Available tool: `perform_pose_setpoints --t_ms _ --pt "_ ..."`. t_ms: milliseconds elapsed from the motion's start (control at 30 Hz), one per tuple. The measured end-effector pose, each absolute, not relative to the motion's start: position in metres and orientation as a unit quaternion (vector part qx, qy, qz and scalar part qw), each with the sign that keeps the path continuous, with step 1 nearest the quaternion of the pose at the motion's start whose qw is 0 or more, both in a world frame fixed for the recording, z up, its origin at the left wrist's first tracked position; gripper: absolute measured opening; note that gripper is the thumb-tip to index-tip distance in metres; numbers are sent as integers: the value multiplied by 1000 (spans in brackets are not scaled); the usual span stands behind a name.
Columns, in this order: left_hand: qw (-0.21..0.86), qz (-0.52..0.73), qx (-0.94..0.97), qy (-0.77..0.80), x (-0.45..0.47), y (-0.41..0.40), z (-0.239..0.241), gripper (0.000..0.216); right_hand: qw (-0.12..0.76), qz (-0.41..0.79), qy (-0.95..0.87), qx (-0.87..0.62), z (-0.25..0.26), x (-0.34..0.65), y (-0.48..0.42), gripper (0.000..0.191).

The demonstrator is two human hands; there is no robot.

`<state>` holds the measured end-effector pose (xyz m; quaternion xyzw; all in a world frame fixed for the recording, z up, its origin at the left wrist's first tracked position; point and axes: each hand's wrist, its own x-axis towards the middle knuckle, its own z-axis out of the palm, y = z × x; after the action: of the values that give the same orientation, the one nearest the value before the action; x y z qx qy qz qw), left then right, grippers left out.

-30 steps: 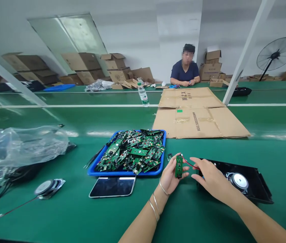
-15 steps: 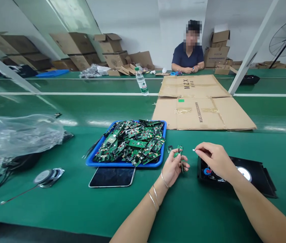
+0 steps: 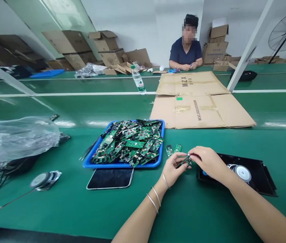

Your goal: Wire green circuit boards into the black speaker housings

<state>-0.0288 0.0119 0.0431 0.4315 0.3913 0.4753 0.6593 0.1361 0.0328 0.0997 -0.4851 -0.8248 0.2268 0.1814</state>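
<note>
Left hand [image 3: 172, 170]: grasping small circuit board [image 3: 184, 163].
Right hand [image 3: 208, 161]: back at board, pinching white connector [image 3: 189, 155] — now mating.
Near bench edge: phone [image 3: 110, 178].

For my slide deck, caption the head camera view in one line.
Left hand and right hand hold a small green circuit board beside a blue tray of boards on a green bench.

Bright even light, belt glare, edges warped
</note>
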Motion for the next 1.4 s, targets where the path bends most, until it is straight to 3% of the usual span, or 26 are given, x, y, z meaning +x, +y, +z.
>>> perform_pose_setpoints --t_ms 67,267,533,667,1400 --pt "649 500 411 401 -31 14 45 28 185 220 -821 -494 98 137 34 19" --pt "645 538 369 398 -31 16 42 49 209 209 -813 -501 93 138 35 17" --pt "557 547 452 430 -30 10 53 29 333 238 -774 -482 104 135 28 21" --pt "461 523 548 462 -27 2 64 28 307 292 -770 -476 107 130 25 23" --pt "384 488 634 461 -26 -5 60 32 211 340 -769 -499 106 131 26 29"
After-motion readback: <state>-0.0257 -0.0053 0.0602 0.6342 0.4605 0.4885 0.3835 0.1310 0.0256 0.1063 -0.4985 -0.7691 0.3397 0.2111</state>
